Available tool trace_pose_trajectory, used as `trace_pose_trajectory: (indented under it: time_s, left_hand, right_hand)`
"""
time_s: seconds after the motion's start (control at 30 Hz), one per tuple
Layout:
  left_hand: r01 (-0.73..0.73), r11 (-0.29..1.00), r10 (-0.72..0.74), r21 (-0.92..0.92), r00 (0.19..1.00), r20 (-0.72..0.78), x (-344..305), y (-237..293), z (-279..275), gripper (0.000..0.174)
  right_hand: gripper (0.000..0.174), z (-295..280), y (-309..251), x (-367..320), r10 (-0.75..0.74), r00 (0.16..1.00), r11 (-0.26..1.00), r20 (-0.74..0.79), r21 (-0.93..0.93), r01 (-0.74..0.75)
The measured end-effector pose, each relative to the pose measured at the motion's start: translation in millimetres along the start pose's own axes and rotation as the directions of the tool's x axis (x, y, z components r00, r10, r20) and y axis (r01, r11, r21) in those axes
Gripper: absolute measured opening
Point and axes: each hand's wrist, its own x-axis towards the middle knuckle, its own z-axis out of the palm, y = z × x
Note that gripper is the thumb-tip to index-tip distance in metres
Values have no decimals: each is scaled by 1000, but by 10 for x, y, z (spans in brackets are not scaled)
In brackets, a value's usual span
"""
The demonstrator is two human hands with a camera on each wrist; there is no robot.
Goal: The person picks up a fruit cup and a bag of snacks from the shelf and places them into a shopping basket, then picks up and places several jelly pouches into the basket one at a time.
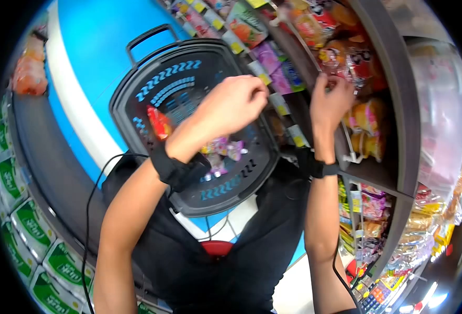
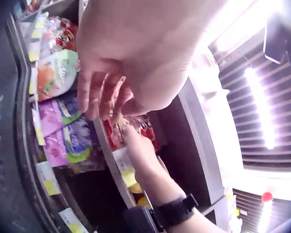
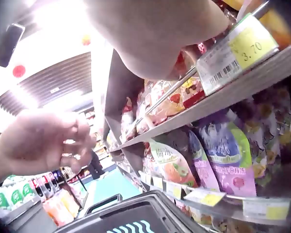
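Observation:
Over the dark basket (image 1: 189, 206), the left hand (image 1: 231, 104) hangs with loosely bent fingers and holds nothing; its palm side fills the upper left wrist view. At the shelf on the right, the right hand (image 1: 331, 104) has its bent fingertips against or just before the red clear-wrapped packets (image 1: 360, 65). Whether it pinches one is hidden. From the left wrist, the right hand (image 2: 145, 158) appears beside a red packet (image 2: 148, 130). Inside the basket lie a red packet (image 1: 159, 123) and purple-and-clear packets (image 1: 234, 150).
Yellow-tagged price labels (image 1: 280, 103) line the shelf edge, with a thin metal rail (image 1: 299, 39) above. Purple packets (image 3: 225, 155) hang below the upper shelf. Yellow packets (image 1: 366, 123) sit beside the right hand. Green-and-white packs (image 1: 32, 227) stand at far left.

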Motion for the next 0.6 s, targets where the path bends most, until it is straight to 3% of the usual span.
trace_pose_trajectory:
  time_s: [0.03, 0.1, 0.13, 0.17, 0.2, 0.23, 0.27, 0.3, 0.37, 0.43, 0.53, 0.6]
  left_hand:
    - [139, 990, -141, 27, 988, 66, -131, -155, -169, 24]
    - [280, 957, -287, 82, 953, 94, -393, -680, -346, 24]
    - [384, 923, -385, 22, 921, 55, -509, -970, -371, 23]
    - [493, 869, -494, 38, 869, 27, -593, -1130, -436, 24]
    - [449, 884, -451, 132, 892, -12, -619, -1209, -535, 24]
    - [401, 887, -403, 226, 914, -39, -632, -1249, -612, 24]
    - [439, 895, -431, 82, 897, -98, -600, -1234, -672, 24]
    - [528, 849, -515, 34, 840, -172, -565, -1194, -716, 24]
    - [565, 825, -550, 6, 805, -222, -586, -1347, -770, 24]
    - [558, 830, -543, -2, 807, -232, -620, -1346, -830, 25]
    - [534, 844, -523, -48, 802, -288, -658, -1335, -930, 25]
    - [529, 847, -516, -50, 795, -320, -674, -1279, -994, 25]
  right_hand:
    - [18, -71, -165, -136, -59, 992, 992, -114, 103, 71]
    - [10, -121, -380, -461, -139, 984, 937, -108, 308, 166]
    - [9, -48, -488, -657, -208, 972, 908, -109, 348, 233]
    - [9, 8, -672, -828, -259, 963, 845, -79, 464, 265]
    - [7, 72, -853, -1043, -205, 970, 803, 132, 590, 90]
    - [6, 184, -1046, -1295, -145, 918, 775, 369, 619, -126]
    - [6, 368, -1165, -1530, -173, 812, 729, 557, 627, -275]
    - [13, 590, -1265, -1782, -233, 649, 785, 724, 534, -314]
    - [21, 954, -1493, -2193, -343, 432, 872, 834, 454, -184]
    - [31, 1194, -1783, -2495, -313, 456, 924, 833, 379, -59]
    - [39, 1468, -2054, -2716, -254, 414, 964, 874, 262, 37]
    - [40, 1630, -2090, -2781, -207, 461, 970, 863, 243, -20]
